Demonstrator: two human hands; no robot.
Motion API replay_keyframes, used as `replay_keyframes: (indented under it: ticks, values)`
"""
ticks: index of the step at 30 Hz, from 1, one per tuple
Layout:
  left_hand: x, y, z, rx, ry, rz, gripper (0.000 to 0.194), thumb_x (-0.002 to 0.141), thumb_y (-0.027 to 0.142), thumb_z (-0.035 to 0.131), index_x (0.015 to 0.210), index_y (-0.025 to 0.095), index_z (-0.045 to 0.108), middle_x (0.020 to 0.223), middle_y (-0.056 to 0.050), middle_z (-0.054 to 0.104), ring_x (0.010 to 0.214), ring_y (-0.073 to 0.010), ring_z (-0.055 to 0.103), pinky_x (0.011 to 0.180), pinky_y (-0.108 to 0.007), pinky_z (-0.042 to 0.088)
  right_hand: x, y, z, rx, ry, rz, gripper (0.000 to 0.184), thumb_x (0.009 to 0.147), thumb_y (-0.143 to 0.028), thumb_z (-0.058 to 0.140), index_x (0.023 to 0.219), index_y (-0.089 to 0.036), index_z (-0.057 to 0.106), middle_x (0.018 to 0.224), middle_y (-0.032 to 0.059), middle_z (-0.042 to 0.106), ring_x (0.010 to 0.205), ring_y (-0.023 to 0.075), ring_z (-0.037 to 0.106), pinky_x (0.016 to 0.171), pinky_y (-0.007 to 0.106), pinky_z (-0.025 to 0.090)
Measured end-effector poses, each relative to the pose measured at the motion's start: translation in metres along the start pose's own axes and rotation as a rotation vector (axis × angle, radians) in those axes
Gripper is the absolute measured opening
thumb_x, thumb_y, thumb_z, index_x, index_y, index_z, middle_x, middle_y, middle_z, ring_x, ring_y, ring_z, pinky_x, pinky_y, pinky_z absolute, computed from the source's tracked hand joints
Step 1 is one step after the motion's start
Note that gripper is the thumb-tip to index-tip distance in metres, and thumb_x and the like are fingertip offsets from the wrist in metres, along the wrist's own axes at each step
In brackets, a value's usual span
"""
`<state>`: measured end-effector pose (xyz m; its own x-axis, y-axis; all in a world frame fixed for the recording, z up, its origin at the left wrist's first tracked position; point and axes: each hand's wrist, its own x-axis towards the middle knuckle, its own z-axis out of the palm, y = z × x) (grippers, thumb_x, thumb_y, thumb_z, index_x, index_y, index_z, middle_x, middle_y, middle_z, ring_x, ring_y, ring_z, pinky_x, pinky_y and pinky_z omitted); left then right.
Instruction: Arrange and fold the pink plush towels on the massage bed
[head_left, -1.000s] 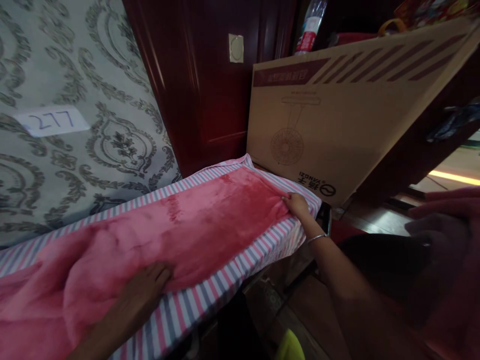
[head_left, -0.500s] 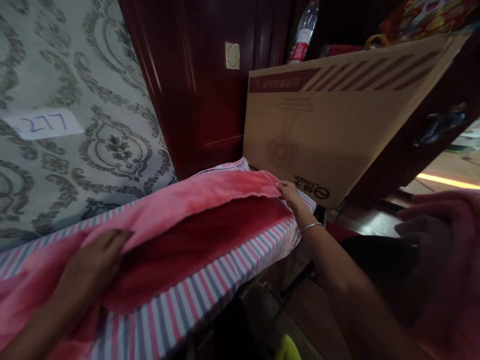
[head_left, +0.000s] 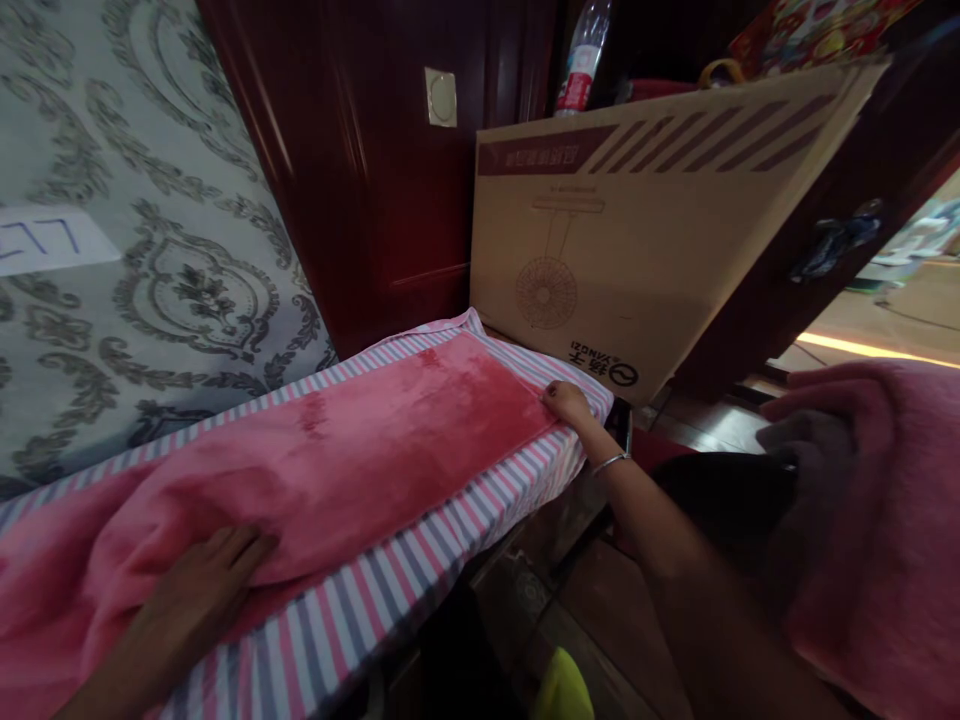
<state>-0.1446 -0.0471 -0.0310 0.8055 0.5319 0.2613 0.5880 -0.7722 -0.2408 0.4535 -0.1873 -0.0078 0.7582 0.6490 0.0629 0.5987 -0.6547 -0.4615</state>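
Note:
A pink plush blanket (head_left: pixel 360 450) lies folded lengthwise along a narrow surface covered with a pink, white and grey striped cloth (head_left: pixel 420 570). My left hand (head_left: pixel 202 585) rests on the blanket's near edge at the lower left, fingers curled round the fold. My right hand (head_left: pixel 566 400) reaches to the blanket's far right corner and pinches it against the striped cloth. A thin bangle sits on my right wrist.
A large cardboard fan box (head_left: pixel 637 220) leans just behind the surface's right end. Dark red wooden panelling (head_left: pixel 390 170) and patterned wallpaper with a paper label (head_left: pixel 49 238) stand behind. More pink fabric (head_left: pixel 877 520) lies at the right. A plastic bottle (head_left: pixel 581 55) stands behind the box.
Half a second ago both hands held the blanket's near edge lifted, showing its darker underside; now the edge lies flat again on the striped cloth. The camera has swung slightly right.

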Motion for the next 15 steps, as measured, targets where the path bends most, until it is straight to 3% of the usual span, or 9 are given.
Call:
replay_keyframes:
  ticks: [3,7,11,15]
  values:
    - [0.001,0.003,-0.002,-0.005,-0.052,-0.009,0.044,0.084,0.027,0.044,0.117,0.023,0.074,0.121,-0.012,0.073,0.11,-0.0353,0.067,0.1,-0.053,0.05,-0.003,0.001,0.0,-0.062,-0.031,-0.008,0.026,0.088,-0.034,0.064,0.102,-0.016,0.076,0.109,0.0142,0.075,0.097,0.0234,0.069,0.072,0.025,0.044]
    - [0.004,0.019,-0.023,-0.006,-0.111,-0.009,0.05,0.087,0.024,0.042,0.13,0.025,0.068,0.133,-0.011,0.067,0.119,-0.0332,0.064,0.101,-0.051,0.05,-0.004,0.0,0.002,-0.102,-0.037,-0.035,0.026,0.088,-0.033,0.065,0.104,-0.015,0.074,0.108,0.0142,0.075,0.098,0.0242,0.068,0.074,0.025,0.045]
    - [0.013,0.034,-0.046,-0.048,-0.232,0.036,0.051,0.088,0.018,0.039,0.127,0.027,0.07,0.129,-0.009,0.07,0.121,-0.0317,0.063,0.105,-0.051,0.048,-0.002,0.006,-0.003,-0.101,0.023,-0.05,0.029,0.095,-0.03,0.057,0.115,-0.013,0.069,0.115,0.0166,0.072,0.106,0.0252,0.066,0.081,0.027,0.045]
    - [0.021,0.039,-0.053,-0.087,-0.225,0.026,0.049,0.089,0.015,0.036,0.123,0.022,0.071,0.125,-0.012,0.071,0.116,-0.0323,0.066,0.101,-0.051,0.051,-0.004,0.017,-0.004,-0.095,0.065,-0.022,0.032,0.096,-0.03,0.055,0.119,-0.011,0.067,0.117,0.018,0.071,0.109,0.0258,0.065,0.087,0.029,0.045]
